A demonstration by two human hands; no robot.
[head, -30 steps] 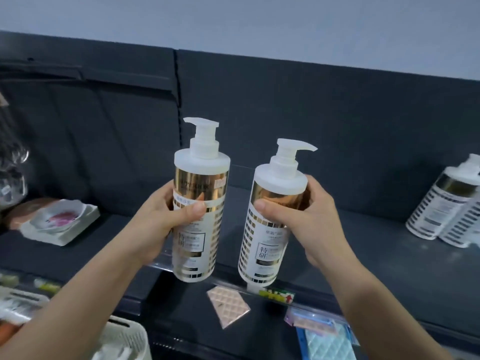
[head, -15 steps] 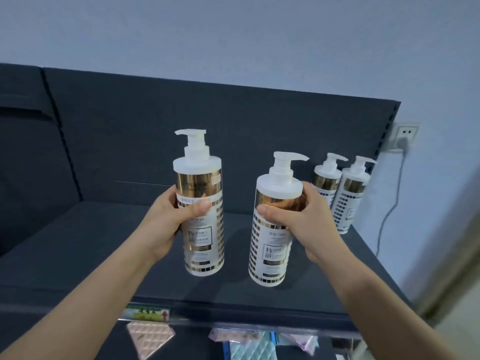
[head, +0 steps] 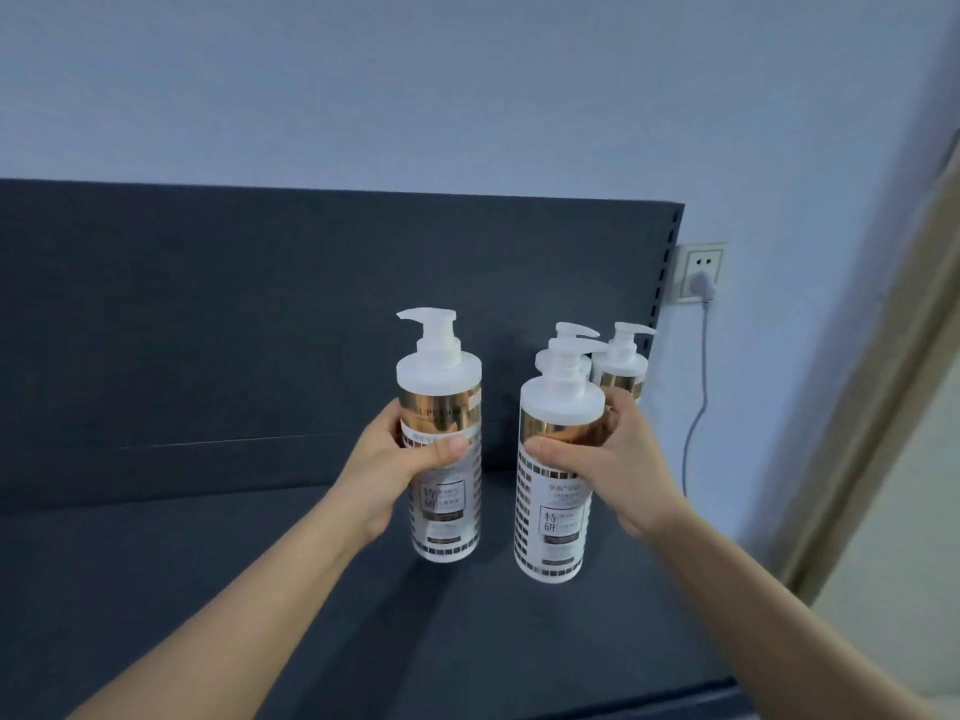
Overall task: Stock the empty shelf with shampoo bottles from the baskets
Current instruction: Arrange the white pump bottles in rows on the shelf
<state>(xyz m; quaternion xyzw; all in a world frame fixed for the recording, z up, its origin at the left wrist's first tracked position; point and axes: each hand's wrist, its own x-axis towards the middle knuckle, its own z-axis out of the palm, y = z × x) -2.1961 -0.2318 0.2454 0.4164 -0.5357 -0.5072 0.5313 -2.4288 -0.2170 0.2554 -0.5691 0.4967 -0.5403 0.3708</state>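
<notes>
Now left hand (head: 387, 472) and right hand (head: 621, 472) grip bottles (head: 448, 517).

Left bottle (head: 445, 511) and right bottle (head: 555, 522) held upright at the dark shelf (head: 208, 589)
The left hand (head: 392, 462) and right hand (head: 621, 472) each grip a shampoo bottle at its gold band; two more bottles (head: 621, 365) stand just behind, near a wall socket (head: 698, 272).
</notes>
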